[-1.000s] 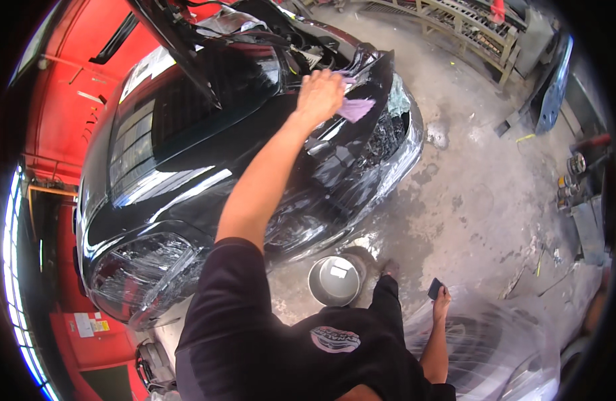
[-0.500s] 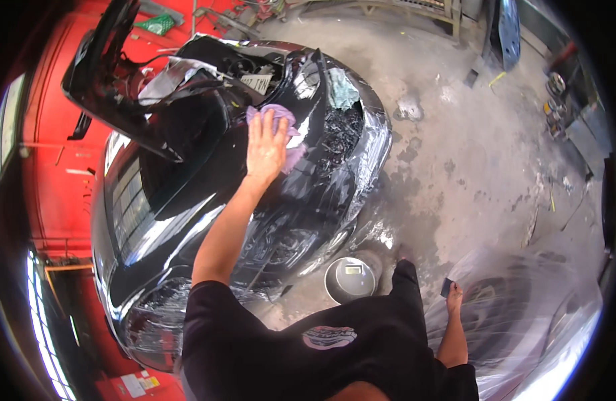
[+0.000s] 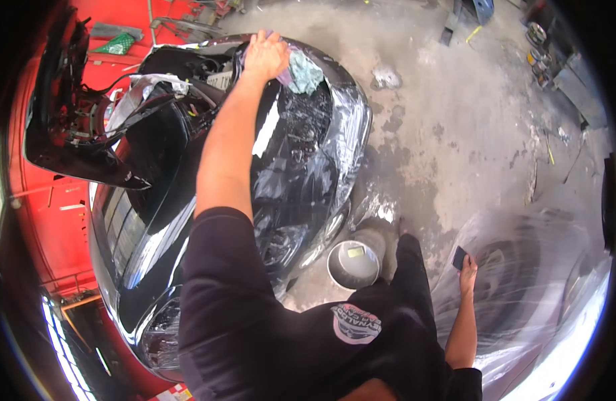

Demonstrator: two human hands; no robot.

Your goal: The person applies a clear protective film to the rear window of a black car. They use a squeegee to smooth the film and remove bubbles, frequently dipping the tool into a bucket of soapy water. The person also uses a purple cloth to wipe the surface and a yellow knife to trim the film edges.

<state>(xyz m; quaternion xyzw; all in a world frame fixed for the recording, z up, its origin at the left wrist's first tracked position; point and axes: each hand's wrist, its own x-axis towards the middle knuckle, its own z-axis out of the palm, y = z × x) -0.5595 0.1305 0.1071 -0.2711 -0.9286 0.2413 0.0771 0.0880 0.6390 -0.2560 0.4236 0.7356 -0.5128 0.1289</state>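
Observation:
My left arm reaches far out over the black car (image 3: 167,217). Under my left hand (image 3: 264,57) is a bunched purple cloth (image 3: 284,75), pressed on the car's body near its far end. The hand's fingers are closed over it, and most of the cloth is hidden. Beside it lies a crumpled pale teal sheet or cloth (image 3: 305,73). Low at my right side, my right hand (image 3: 467,269) grips a small dark flat pad (image 3: 459,256), perhaps sandpaper. Clear plastic film (image 3: 348,140) covers parts of the car's side.
A raised black lid panel (image 3: 47,140) stands at the car's left. By my feet is a round bucket (image 3: 348,273) with a yellowish block in it. Plastic sheeting (image 3: 522,314) drapes over a wheel at right. Cans (image 3: 538,60) stand on the concrete floor (image 3: 448,120).
My left hand has slid the purple cloth farther away along the car, up to the teal piece. My right hand has risen slightly with the dark pad. The view has shifted.

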